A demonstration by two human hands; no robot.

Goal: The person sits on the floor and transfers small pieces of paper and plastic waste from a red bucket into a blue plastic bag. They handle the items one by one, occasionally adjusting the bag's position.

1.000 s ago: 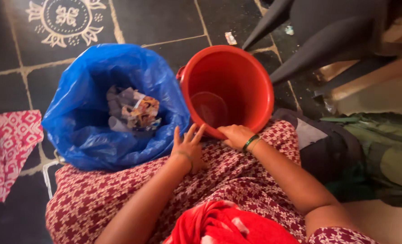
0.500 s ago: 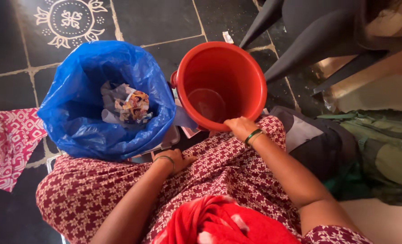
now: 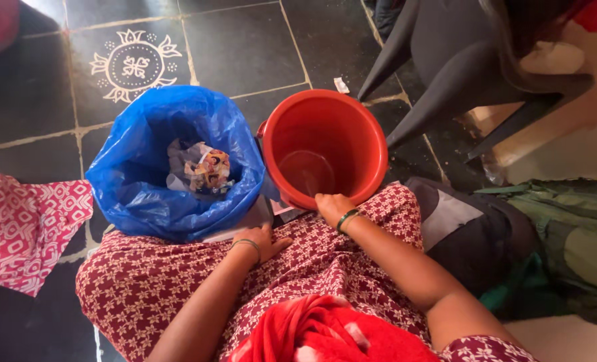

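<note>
My right hand [image 3: 332, 206] grips the near rim of an empty red bucket [image 3: 325, 144] that stands on the dark tiled floor. My left hand [image 3: 261, 240] rests flat on my lap, on the maroon patterned cloth [image 3: 178, 275], just below a blue plastic bag [image 3: 174, 161]. The blue bag stands open to the left of the bucket and holds crumpled paper and wrappers [image 3: 201, 171]. A flat grey thing lies under the bag's near edge, partly hidden. Both wrists wear thin bangles.
A grey plastic chair [image 3: 466, 60] stands at the upper right, its legs close to the bucket. Dark and green bags [image 3: 526, 234] lie to my right. A red and white patterned cloth [image 3: 23, 228] lies at the left. A white floor drawing [image 3: 135, 65] marks a tile.
My left hand drew back from the bucket's side onto my lap. The view shifted, so bag and bucket sit lower and more central. My right hand stays on the bucket rim.
</note>
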